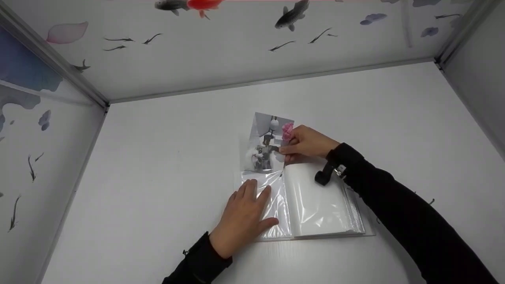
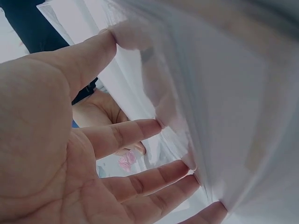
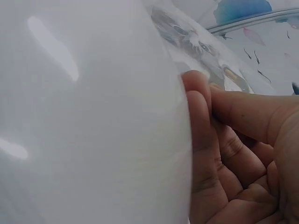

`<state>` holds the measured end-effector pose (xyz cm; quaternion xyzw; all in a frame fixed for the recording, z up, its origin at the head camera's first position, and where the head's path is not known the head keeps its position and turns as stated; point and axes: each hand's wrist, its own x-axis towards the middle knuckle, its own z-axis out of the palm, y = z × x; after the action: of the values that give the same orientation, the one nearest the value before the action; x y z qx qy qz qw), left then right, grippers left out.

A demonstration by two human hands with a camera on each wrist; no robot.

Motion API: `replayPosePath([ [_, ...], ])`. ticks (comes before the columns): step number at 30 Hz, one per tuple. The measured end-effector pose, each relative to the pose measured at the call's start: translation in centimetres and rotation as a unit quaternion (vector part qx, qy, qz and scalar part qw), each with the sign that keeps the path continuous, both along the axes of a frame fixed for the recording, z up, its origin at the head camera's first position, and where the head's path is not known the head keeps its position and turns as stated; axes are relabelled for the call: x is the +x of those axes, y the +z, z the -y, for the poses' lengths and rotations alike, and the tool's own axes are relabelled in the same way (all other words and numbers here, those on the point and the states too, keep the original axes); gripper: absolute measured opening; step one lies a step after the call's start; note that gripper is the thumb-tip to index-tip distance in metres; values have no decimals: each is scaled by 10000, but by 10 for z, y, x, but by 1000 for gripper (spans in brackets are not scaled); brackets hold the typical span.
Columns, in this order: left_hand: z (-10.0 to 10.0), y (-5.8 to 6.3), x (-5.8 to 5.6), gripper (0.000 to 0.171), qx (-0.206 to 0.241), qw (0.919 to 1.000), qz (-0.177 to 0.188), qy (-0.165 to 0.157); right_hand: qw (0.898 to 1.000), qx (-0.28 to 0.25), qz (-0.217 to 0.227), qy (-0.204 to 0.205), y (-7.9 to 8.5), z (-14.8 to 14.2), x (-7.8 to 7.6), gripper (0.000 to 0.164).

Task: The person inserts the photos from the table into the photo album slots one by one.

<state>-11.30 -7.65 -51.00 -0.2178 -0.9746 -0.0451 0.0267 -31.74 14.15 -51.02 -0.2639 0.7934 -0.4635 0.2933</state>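
Observation:
A photo album [image 1: 319,205] lies spread on the white table, with transparent pocket pages. At its left page's top, a photo print [image 1: 262,146] showing a figure in a dark hat extends beyond the album, its lower edge at the plastic pocket [image 1: 278,197]. My right hand [image 1: 305,142] pinches the print's right edge between thumb and fingers, near a pink flower shape [image 1: 287,131]. Spread, fairly straight fingers of my left hand [image 1: 242,221] rest on the pocket; in the left wrist view the fingertips [image 2: 152,125] touch glossy plastic. A white page [image 3: 93,112] hides part of my right fingers.
Behind the table [image 1: 165,157] stands a white panel [image 1: 221,59] printed with fish and petals. Another decorated panel [image 1: 51,138] borders the left side, and a plain one [image 1: 481,71] the right. A black wrist camera [image 1: 323,176] hangs over the album's right page.

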Motion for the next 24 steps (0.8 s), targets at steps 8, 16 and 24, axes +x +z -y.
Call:
replayPosePath([
  [8, 0, 0, -1, 78, -44, 10000, 64, 58, 9976, 450, -533, -31, 2, 4, 2, 20],
  [16, 0, -1, 0, 78, -58, 10000, -36, 38, 9935, 650, -930, 65, 4, 5, 3, 18],
  [24, 0, -1, 0, 78, -45, 10000, -17, 41, 9983, 310, -476, 163, 2, 2, 2, 20],
])
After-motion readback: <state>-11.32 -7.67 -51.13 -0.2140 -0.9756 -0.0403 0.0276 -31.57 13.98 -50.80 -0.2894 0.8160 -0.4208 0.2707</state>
